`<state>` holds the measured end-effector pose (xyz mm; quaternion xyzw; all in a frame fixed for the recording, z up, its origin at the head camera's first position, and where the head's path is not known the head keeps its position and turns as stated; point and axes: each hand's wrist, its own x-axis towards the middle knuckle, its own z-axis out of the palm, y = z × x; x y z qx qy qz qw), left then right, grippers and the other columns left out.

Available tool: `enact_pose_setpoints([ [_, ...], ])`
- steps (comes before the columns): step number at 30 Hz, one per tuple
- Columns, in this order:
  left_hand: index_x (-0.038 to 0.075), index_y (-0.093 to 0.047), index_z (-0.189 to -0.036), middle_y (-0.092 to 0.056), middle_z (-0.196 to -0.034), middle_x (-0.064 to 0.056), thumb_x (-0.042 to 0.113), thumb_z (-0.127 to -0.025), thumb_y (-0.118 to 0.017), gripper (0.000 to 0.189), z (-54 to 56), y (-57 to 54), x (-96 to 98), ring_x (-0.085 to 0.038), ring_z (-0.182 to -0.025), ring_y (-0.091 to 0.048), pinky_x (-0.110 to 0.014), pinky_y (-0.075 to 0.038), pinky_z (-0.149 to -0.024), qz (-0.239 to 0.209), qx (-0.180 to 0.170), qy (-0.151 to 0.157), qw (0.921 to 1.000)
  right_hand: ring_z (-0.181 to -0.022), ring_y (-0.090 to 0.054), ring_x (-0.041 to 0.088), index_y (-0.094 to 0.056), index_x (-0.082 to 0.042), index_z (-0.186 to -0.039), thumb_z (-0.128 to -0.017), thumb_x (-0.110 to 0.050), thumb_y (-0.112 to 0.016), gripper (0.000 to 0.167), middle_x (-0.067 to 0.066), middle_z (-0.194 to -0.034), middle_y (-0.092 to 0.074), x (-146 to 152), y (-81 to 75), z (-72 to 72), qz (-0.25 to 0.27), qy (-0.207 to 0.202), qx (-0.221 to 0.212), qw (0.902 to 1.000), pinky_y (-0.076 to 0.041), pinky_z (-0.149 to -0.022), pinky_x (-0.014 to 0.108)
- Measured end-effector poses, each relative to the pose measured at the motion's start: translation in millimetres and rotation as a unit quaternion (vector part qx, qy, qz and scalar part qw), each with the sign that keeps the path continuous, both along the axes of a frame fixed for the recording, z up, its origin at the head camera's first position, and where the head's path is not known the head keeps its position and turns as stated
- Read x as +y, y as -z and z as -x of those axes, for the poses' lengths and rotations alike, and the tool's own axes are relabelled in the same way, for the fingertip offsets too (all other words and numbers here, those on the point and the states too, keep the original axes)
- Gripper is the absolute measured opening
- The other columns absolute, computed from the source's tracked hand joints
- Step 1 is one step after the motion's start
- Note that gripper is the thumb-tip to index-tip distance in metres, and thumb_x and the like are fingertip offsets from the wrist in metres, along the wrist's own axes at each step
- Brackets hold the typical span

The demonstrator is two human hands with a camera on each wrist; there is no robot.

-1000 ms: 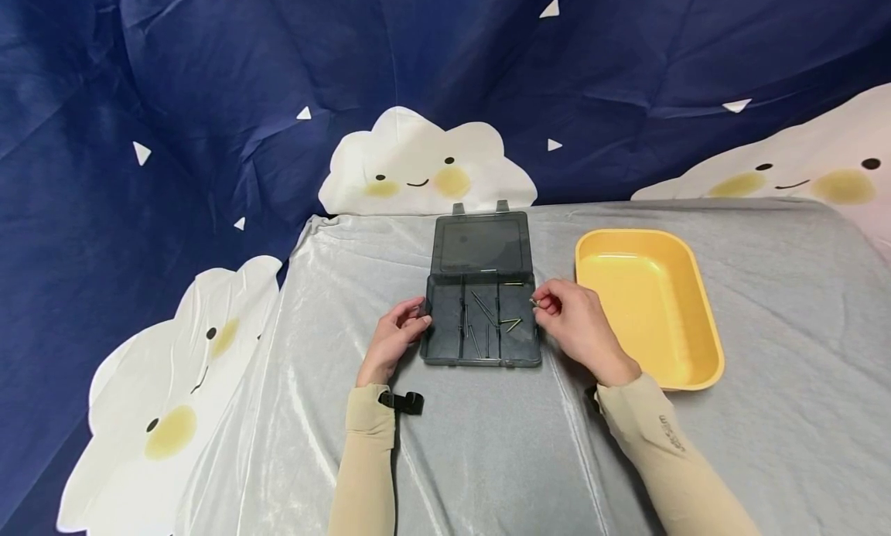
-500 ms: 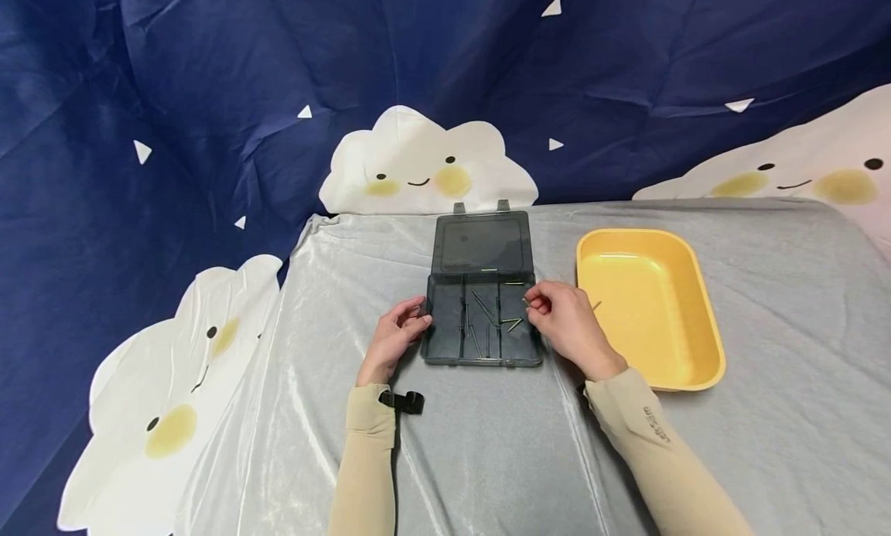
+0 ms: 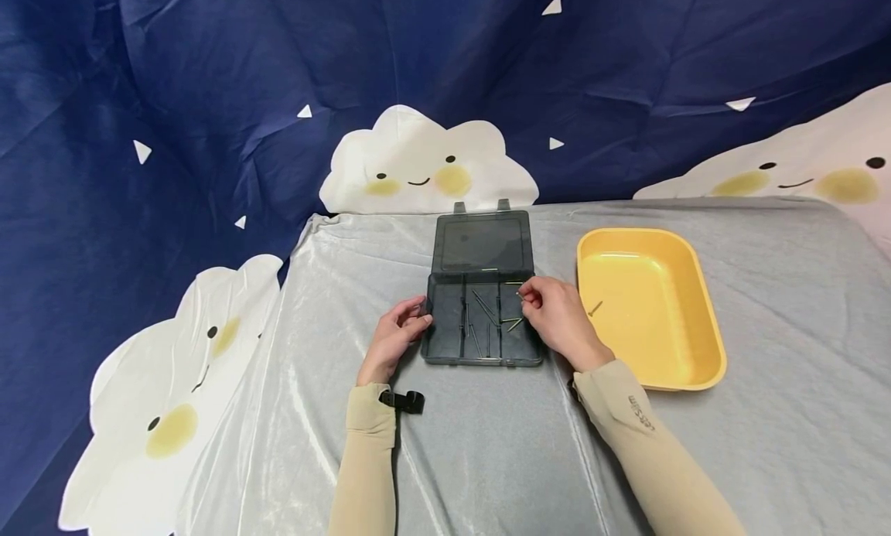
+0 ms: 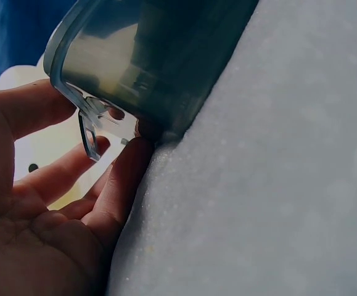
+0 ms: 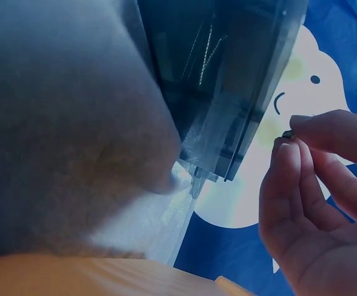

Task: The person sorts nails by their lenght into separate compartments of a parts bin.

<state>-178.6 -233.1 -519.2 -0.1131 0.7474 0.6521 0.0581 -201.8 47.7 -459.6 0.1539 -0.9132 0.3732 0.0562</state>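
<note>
A dark, see-through storage box lies open in the head view, its lid folded back. Long dark screws lie in the middle compartment, and brass-coloured screws in the right one. My left hand holds the box's left side; the left wrist view shows one digit on the rim and another low by the cloth. Over the right compartment, my right hand pinches a small screw between thumb and forefinger, most of it hidden by the fingertips.
A yellow tray stands to the right of the box, with one screw near its left wall. Grey cloth covers the table. Behind hangs a blue curtain printed with clouds.
My right hand has shifted left from the box's right edge to above the right compartment, uncovering the screw in the tray. My left hand stays put.
</note>
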Motion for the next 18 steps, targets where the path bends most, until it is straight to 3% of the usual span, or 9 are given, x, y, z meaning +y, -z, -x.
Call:
enact_pose_setpoints([
  [18,0.007,-0.053,-0.138,-0.055,-0.129,-0.018,0.012,-0.089,-0.069,0.052,-0.5,-2.0,0.0,-0.002,-0.090,-0.057,-0.020,-0.050,-0.075,0.000,-0.007,0.013,0.9999,-0.082,-0.061,0.028,-0.069,0.002,-0.099,-0.085,0.002,-0.053,0.021,0.015,-0.090,-0.068,13,-9.5,2.6,0.000,0.015,-0.003,0.9999,-0.049,-0.079,0.042],
])
